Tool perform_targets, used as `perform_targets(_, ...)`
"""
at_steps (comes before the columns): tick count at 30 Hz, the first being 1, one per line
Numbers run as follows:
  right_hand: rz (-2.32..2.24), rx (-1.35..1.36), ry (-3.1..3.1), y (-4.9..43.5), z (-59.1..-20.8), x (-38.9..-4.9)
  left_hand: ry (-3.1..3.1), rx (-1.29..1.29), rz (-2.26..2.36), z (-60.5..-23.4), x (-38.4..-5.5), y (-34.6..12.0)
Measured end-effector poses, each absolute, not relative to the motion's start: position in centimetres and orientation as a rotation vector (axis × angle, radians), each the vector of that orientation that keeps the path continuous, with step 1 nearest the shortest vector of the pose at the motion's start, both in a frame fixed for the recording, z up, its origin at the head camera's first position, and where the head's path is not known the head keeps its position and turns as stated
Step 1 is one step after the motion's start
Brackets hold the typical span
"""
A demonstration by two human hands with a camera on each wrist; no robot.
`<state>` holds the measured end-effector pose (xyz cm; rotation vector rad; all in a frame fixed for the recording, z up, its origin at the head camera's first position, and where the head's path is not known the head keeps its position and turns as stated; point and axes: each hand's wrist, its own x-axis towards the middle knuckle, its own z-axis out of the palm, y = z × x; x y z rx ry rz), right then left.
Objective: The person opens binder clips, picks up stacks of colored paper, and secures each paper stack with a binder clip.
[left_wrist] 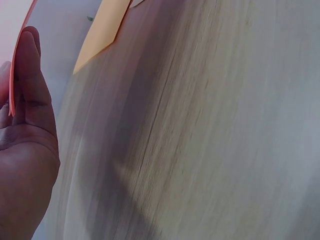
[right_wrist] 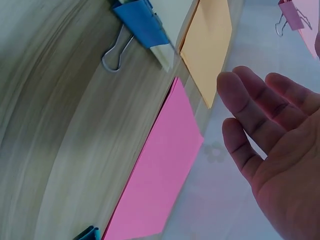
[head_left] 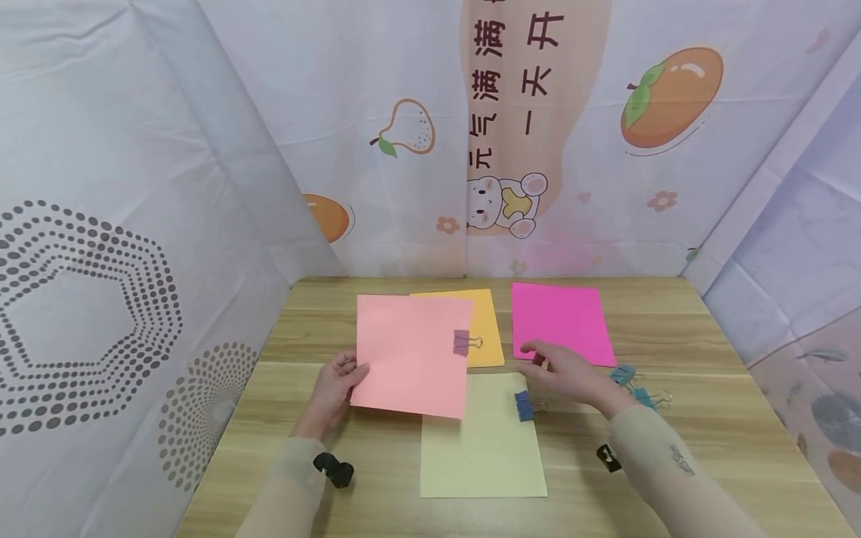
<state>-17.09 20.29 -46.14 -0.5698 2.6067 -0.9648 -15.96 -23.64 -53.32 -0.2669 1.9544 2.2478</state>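
Observation:
My left hand (head_left: 334, 388) pinches the left edge of a salmon-pink sheaf of paper (head_left: 410, 355), thumb on top and fingers behind. The sheaf is lifted off the table, and its edge shows between thumb and fingers in the left wrist view. A purple binder clip (head_left: 460, 342) grips its right side. My right hand (head_left: 568, 373) hovers with nothing in it by the lower edge of the magenta paper (head_left: 561, 321). In the right wrist view its fingers (right_wrist: 255, 110) are loosely extended. Pale yellow paper (head_left: 480, 456) lies in front, with a blue binder clip (head_left: 525, 406) on its right edge.
Orange paper (head_left: 489, 329) lies behind, partly covered by the salmon sheaf. Two teal binder clips (head_left: 623, 375) sit on the wooden table (head_left: 693, 336) beside my right wrist. A printed cloth (head_left: 403, 209) hangs along the table's back edge.

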Motion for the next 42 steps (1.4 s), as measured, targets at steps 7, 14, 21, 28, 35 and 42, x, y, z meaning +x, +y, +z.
perform_targets(7, -0.937, -0.544, 2.637, 22.1, -46.7, -16.7, 1.956, -0.326, 2.271, -53.4, -16.0, -24.7)
perform_targets(14, -0.905, -0.519, 2.683, 23.8, -47.1, -16.2, 2.004, -0.388, 2.235, -53.2, -15.9, -26.0)
perform_targets(21, -0.901, -0.485, 2.706, 25.2, -47.6, -15.8, 2.022, -0.435, 2.206, -53.1, -15.9, -27.7)
perform_targets(28, -0.887, -0.44, 2.71, 26.5, -48.1, -15.3, 2.075, -0.521, 2.132, -52.8, -15.9, -29.2)
perform_targets(35, -0.867, -0.446, 2.757, 27.4, -48.3, -14.8, 2.103, -0.553, 2.091, -52.7, -16.0, -30.1)
perform_targets(42, -0.857, -0.441, 2.762, 28.1, -48.4, -14.3, 2.13, -0.582, 2.051, -52.3, -15.9, -30.9)
